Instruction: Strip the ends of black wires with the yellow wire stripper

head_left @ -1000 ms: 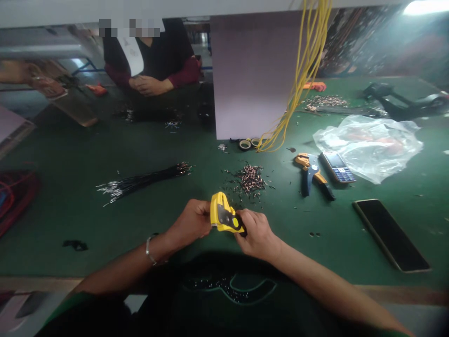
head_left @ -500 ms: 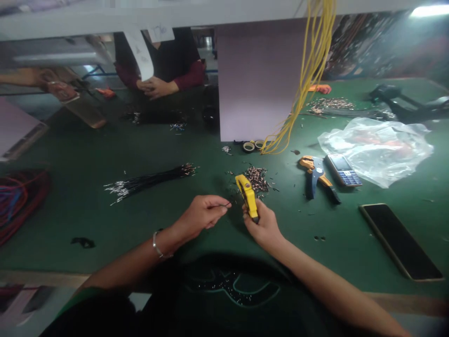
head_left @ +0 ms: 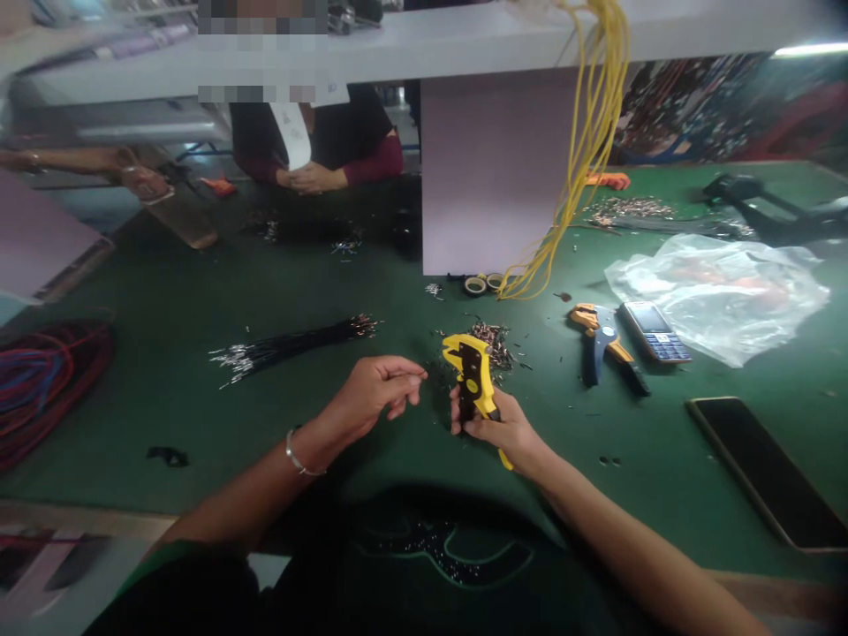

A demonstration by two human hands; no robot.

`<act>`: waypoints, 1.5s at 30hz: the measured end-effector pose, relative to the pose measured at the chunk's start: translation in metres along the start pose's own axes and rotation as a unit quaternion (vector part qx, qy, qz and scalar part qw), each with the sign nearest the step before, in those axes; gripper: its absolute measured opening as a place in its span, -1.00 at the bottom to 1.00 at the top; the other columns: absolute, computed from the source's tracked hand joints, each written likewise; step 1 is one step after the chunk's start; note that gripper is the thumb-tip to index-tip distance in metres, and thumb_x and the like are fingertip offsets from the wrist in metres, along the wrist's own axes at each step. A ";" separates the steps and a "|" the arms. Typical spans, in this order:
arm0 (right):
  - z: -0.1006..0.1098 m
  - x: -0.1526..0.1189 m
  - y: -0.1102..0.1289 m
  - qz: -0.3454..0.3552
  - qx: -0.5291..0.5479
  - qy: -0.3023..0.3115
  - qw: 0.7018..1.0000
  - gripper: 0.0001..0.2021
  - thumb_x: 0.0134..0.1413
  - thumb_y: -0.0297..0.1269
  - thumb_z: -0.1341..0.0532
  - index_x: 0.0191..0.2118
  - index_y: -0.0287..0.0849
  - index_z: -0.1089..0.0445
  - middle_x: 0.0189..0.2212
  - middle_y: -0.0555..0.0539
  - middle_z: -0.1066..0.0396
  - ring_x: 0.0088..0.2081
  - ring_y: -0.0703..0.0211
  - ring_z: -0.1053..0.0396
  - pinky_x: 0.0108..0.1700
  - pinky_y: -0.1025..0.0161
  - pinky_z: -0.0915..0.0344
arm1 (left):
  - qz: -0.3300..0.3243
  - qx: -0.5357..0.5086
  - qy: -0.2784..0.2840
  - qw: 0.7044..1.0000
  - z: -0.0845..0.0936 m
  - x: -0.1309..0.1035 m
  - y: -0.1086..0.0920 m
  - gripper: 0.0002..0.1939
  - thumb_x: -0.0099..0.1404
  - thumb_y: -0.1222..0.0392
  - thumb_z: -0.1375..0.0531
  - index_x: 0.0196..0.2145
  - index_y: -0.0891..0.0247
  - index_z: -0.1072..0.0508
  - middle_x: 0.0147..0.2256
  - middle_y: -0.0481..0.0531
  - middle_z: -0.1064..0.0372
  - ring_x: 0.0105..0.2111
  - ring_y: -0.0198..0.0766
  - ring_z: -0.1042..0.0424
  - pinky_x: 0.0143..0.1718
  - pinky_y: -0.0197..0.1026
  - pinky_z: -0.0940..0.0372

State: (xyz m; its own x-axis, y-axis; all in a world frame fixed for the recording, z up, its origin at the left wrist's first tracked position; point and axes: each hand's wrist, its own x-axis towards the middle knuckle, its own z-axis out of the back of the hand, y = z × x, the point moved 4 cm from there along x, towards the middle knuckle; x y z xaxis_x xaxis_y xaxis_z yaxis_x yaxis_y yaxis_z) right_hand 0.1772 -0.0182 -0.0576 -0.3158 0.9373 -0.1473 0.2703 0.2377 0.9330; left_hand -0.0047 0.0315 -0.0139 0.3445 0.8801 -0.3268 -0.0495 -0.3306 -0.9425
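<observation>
My right hand (head_left: 507, 424) is wrapped round the handles of a yellow and black wire stripper (head_left: 472, 380), whose head points up and away from me. To its left, my left hand (head_left: 381, 389) has its thumb and forefinger pinched together, apart from the tool. What sits in that pinch, if anything, is too small to make out. Beyond the stripper lies a heap of short dark and coppery wire scraps (head_left: 496, 344), partly hidden behind its head. A bundle of black wires (head_left: 298, 344) with silvery and coppery ends rests on the green table (head_left: 252, 468).
At right lie an orange and blue wire stripper (head_left: 604, 340), a keypad phone (head_left: 654, 331), a smartphone (head_left: 768, 473) and a plastic bag (head_left: 722, 291). Yellow wires (head_left: 589, 150) hang from the shelf. Coiled red and blue wires (head_left: 49, 380) are at left. Another person's hands (head_left: 311, 179) are across the table.
The wire stripper has turned in my right hand, so its side and lower handle show. My left hand has drawn slightly left; the dark wire at its fingertips no longer shows clearly.
</observation>
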 end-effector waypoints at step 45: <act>-0.017 -0.007 -0.002 -0.056 0.104 0.193 0.974 -0.57 -0.19 -0.32 -0.35 -0.11 -0.31 -0.38 -0.44 -0.09 -0.46 -0.43 0.14 -0.42 -0.35 0.20 -0.29 | -0.044 0.144 -0.041 0.988 0.013 -0.005 -0.024 -0.91 -0.02 0.23 -0.28 -0.51 0.28 -0.56 -0.62 -0.09 -0.31 -0.61 -0.47 -0.10 -0.59 -0.32 0.02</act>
State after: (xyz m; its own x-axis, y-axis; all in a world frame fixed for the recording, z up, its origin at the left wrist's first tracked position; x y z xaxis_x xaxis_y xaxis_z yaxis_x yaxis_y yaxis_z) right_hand 0.1640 -0.0299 -0.0525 -0.6619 0.7460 -0.0724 0.3803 0.4175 0.8253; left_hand -0.0177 0.0396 0.0094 0.2832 0.9295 -0.2362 -0.2918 -0.1511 -0.9445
